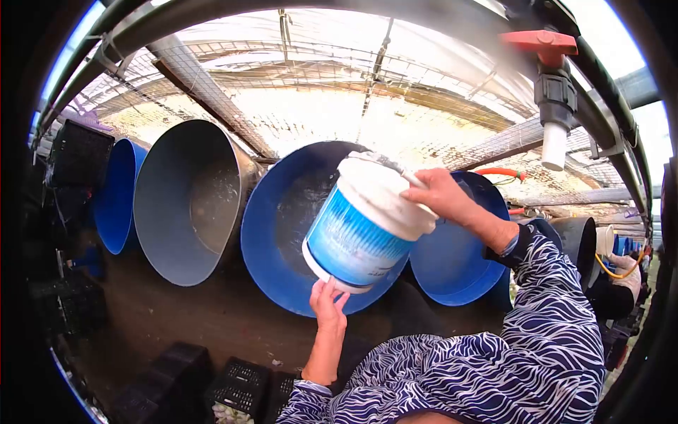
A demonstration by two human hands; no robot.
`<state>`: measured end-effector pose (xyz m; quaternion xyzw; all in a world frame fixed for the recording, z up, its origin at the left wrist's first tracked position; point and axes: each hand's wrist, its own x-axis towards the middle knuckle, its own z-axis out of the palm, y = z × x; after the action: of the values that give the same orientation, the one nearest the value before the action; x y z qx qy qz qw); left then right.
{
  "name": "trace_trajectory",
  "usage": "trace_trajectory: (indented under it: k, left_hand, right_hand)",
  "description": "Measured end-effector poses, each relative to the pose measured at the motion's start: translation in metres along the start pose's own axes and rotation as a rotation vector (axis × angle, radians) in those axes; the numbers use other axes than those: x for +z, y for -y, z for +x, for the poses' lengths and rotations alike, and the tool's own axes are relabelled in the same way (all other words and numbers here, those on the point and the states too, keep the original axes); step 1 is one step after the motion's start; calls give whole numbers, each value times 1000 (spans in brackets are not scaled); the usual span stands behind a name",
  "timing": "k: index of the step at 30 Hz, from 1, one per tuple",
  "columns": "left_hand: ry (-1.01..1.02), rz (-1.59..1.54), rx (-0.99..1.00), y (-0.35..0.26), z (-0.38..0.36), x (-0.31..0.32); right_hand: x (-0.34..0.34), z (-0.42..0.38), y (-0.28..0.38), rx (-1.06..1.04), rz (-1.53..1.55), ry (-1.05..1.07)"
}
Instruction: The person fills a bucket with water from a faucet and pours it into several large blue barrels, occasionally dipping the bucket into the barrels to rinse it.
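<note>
A white bucket (360, 230) with a blue printed label is held up, tilted, over a large round blue tub (265, 247). My left hand (328, 304) supports it from below, its fingers against the bottom edge. At the upper right, my right hand (441, 194) grips the bucket by its rim or handle; which of the two is not clear. The bucket's inside does not show. Behind my right forearm stands another blue tub (452, 272).
A grey tub (166, 212) and a narrow-looking blue tub (116, 201) stand at the left. Black crates (240, 385) lie on the floor below. A red-handled valve (554, 92) hangs at the upper right from overhead pipes. A person (625, 275) is at the far right.
</note>
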<state>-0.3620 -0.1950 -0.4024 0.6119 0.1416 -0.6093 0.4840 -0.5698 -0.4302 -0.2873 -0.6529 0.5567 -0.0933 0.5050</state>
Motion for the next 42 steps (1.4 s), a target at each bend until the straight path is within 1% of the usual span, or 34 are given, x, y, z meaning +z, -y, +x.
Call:
trace_trajectory:
  k: [2,3,4,5,6,7,8,9,10,11,12,13,14,16,17,20,22,23,24,26,28,30,32,33,34,36,38,39,40,42]
  left_hand:
    - [89,82,105,-16,-15,47]
    - [133,98,151,-26,-29,73]
    - [175,113,195,-35,-43,97]
    - [191,115,232,-38,-54,118]
    - [270,58,251,-43,-67,137]
    - [342,12,268,-42,-79,156]
    - [388,11,263,-38,-87,171]
    - [419,46,326,-28,-93,181]
    - [423,53,349,-28,-110,195]
    - [537,49,334,-32,-122,203]
    - [612,16,325,-39,-137,209]
    - [655,-11,318,-34,-143,213]
    - [707,28,365,-34,-146,213]
    - [735,-65,373,-39,-152,211]
    - [718,-62,378,-40,-152,207]
    - [723,-144,280,-45,-144,186]
    - [611,-173,249,-46,-134,160]
    - [592,-195,219,-43,-125,141]
    - [575,-215,191,-40,-113,120]
    - [369,-236,121,-22,-86,80]
    - [292,-194,105,-14,-65,38]
    - [216,-272,78,-10,-51,5]
    - [90,-215,105,-7,-34,-21]
    - [25,-169,104,-5,-24,-31]
    - [-40,-123,106,-4,-11,-39]
    - [-141,-5,154,10,28,-54]
    - [-282,119,191,31,76,-62]
    - [-296,127,179,33,95,-60]
    - [-329,191,181,39,113,-55]
    - [-393,322,179,53,153,-44]
  right_hand:
    - [-24,11,-13,36,-72,-76]
    - [-32,18,-25,-6,-74,-163]
    - [-42,30,-41,24,-61,-213]
    - [-51,43,-62,-11,-107,-277]
    - [-57,46,-61,-45,-100,-324]
    - [-70,47,-52,-48,-180,-325]
    - [-79,54,-60,-86,-190,-350]
    - [-89,56,-61,-98,-206,-328]
    - [-92,46,-39,-122,-147,-299]
    - [-97,45,-39,-187,-237,-328]
    - [-102,40,-28,-148,-325,-355]
    - [-104,36,-23,-209,-337,-351]
    - [-104,31,-20,-169,-328,-343]
    - [-101,21,-15,-177,-315,-310]
    - [-98,17,-17,-153,-277,-307]
    - [-79,10,-15,-74,-142,-265]
    - [-56,-4,-6,-9,-27,-207]
    - [-38,-10,-5,-48,4,-173]
    - [-20,-16,-3,-5,95,-144]
    - [19,-24,6,0,172,-68]
    - [60,-26,2,-82,109,12]
    - [110,-24,3,-107,104,-36]
    - [159,-15,-8,-133,22,-171]
    - [180,-7,-19,-50,-15,-172]
    - [204,6,-42,-96,-28,-202]
    - [259,39,-115,-51,136,-146]
    - [299,61,-158,76,210,-80]
    - [307,70,-163,215,170,-7]
    - [325,87,-192,266,140,-10]
    - [347,120,-246,291,237,4]
